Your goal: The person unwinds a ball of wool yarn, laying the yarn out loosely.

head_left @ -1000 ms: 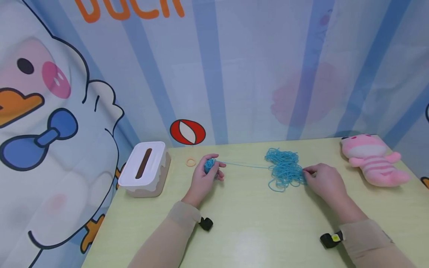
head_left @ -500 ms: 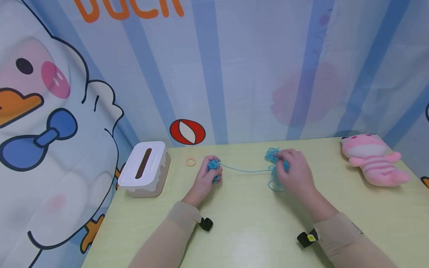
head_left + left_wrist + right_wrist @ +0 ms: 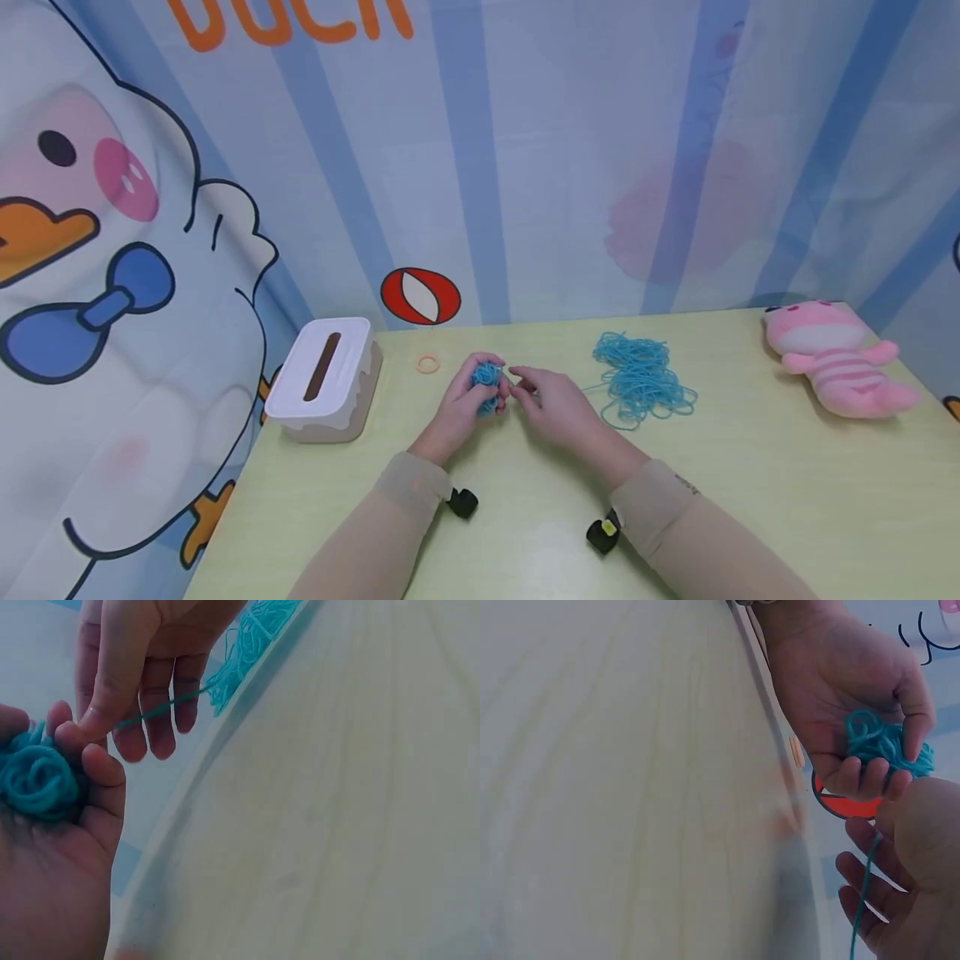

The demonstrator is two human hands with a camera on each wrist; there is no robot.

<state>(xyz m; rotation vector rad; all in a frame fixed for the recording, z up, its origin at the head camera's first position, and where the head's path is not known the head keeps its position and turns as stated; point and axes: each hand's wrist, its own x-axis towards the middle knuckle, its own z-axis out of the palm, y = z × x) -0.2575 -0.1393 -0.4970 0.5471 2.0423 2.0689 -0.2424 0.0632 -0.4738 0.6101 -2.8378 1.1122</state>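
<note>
My left hand (image 3: 459,408) curls round a ball of blue yarn (image 3: 487,377). At its three o'clock, my right hand (image 3: 558,408) pinches the strand (image 3: 165,709), which runs towards a loose pile (image 3: 645,382) of yarn at my right hand's two o'clock. A small ring (image 3: 428,364) lies at my left hand's eleven.

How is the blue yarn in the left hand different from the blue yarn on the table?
The yarn bundle is up in the left hand's grip, while the yarn pile lies on the table. The bundle is gathered into a compact clump; the pile is spread out in loose, messy loops. What shows of the bundle looks smaller than the pile. Both are blue.
</note>
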